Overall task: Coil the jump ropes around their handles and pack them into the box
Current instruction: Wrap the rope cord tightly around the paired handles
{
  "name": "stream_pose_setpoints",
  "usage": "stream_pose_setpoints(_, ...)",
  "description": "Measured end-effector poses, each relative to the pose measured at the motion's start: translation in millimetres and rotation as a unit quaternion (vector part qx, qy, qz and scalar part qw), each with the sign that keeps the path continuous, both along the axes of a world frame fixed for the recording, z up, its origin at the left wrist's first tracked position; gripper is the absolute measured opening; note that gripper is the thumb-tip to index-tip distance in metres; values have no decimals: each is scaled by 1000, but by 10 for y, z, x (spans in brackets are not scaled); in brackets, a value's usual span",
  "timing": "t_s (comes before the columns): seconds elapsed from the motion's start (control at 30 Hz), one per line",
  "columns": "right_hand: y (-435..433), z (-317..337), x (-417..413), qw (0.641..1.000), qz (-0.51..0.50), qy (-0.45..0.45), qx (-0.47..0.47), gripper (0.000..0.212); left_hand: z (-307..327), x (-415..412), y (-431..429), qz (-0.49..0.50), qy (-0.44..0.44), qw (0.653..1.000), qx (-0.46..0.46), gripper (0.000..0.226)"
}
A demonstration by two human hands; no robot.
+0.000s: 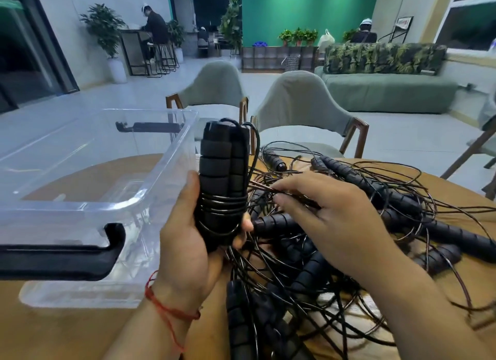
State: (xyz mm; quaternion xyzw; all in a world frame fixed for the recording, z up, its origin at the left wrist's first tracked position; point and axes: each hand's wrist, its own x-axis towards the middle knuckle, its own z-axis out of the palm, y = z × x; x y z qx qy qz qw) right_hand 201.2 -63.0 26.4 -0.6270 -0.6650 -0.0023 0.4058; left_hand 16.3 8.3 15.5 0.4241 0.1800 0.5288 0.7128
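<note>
My left hand (188,241) grips a pair of black foam handles (222,161) held upright side by side, with several turns of thin black cord (222,206) wound round their lower part. My right hand (330,214) reaches into the tangled pile of jump ropes (349,252) on the table, its fingertips pinching a strand of cord just right of the handles. The clear plastic box (88,206) stands to the left with nothing in it; its black latch (67,263) faces me.
The round wooden table (67,333) carries the box and the pile. Several loose black handles lie in the tangle, some near the front edge (241,319). Two grey chairs (300,102) stand behind the table. People sit far off in the room.
</note>
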Motion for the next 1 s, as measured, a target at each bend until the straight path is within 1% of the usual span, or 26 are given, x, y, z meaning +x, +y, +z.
stream_pose_setpoints(0.1, 11, -13, -13, 1000, -26, -6, 1, 18, -37, 4, 35, 6, 12, 1000, -8, 57)
stream_pose_setpoints(0.17, -7, 1, -22, 999, -33, 0, -10, 20, -63, 9, 59, 6, 18, 1000, -11, 56)
stream_pose_setpoints(0.27, -33, 35, -32, 998, -46, -12, -43, 33, -92, 18, 83, 16, 17, 999, -24, 53)
stream_pose_setpoints(0.37, -53, 81, -53, 993, -52, -39, -94, 44, -121, 37, 85, 24, 17, 999, -35, 51)
stream_pose_setpoints(0.47, -87, 145, -5, 984, -68, -88, -142, 54, -127, 46, 80, 22, -8, 999, -43, 51)
stream_pose_setpoints(0.53, -138, 198, 102, 978, -86, -108, -155, 57, -110, 14, 98, 25, -28, 998, -45, 51)
stream_pose_setpoints(0.57, -165, 225, 169, 978, -91, -104, -155, 55, -95, -7, 112, 28, -34, 998, -44, 52)
stream_pose_setpoints(0.63, -224, 266, 262, 985, -92, -59, -130, 49, -80, -42, 127, 32, -31, 998, -36, 53)
stream_pose_setpoints(0.67, -246, 280, 283, 989, -92, -42, -111, 46, -75, -44, 125, 33, -24, 999, -26, 54)
stream_pose_setpoints(0.73, -271, 290, 288, 993, -84, -37, -72, 41, -67, -24, 98, 44, 0, 999, -8, 56)
stream_pose_setpoints(0.87, -301, 325, 168, 997, -36, -66, -18, 23, -71, -13, 90, 103, 78, 992, -3, 59)
stream_pose_setpoints(0.93, -302, 326, 74, 997, -23, -72, -12, 23, -111, -12, 96, 140, 148, 978, 37, 60)
stream_pose_setpoints(1.0, -283, 307, -14, 996, -22, -85, -12, 28, -137, -13, 73, 170, 203, 961, 84, 56)
